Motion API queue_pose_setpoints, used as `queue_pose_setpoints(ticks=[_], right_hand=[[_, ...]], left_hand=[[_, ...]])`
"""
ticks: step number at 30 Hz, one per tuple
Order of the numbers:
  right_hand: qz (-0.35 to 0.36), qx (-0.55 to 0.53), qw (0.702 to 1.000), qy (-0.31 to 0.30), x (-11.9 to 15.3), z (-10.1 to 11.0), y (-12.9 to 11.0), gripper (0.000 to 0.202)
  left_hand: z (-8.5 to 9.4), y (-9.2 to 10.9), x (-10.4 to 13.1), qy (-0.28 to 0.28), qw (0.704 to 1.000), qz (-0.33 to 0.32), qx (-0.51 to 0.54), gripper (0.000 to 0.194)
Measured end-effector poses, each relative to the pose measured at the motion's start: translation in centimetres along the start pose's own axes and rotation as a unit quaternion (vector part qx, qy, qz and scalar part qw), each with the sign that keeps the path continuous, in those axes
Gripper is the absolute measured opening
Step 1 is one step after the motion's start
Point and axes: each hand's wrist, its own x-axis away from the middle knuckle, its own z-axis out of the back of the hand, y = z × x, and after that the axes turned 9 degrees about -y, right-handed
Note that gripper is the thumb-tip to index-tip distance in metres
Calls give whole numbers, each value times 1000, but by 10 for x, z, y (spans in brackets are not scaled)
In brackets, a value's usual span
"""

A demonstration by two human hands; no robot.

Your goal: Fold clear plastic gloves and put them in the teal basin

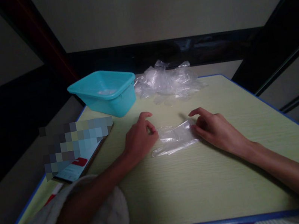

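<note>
A flat, see-through disposable plastic glove [175, 138] lies low over the table between my two hands, wrinkled and shiny. At its left end, my left hand [141, 136] has thumb and curled fingers pinched on the edge, with the index finger lifted and bent. My right hand [216, 128] pinches the other end between thumb and curled fingers, its index finger pointing out above. Beyond them, a loose heap of clear plastic gloves [168, 80] rests at the back of the table.
A turquoise plastic basin [119, 101] stands at the back left, with some clear plastic inside. In front of it lies a tablet or large phone [80, 162], its screen partly blurred. The pale wood-look table [196, 191] has a blue edge; a wall panel rises behind.
</note>
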Motion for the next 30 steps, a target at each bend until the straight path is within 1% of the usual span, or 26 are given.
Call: queue_pose_setpoints(ticks=[8,14,23,27,30], right_hand=[[3,-2,1000,-1,0,0,1,31],[-1,3,1000,5,1,1,1,30],[-3,12,1000,5,1,0,4,30],[-2,42,999,14,1,1,7,30],[10,71,997,37,1,3,8,29]], left_hand=[[2,3,0,-12,1000,6,22,46],[4,0,0,-26,999,5,32,48],[4,-2,1,-40,999,-9,18,46],[4,-1,3,-28,999,-24,5,43],[4,-1,6,1,998,-63,-14,37]])
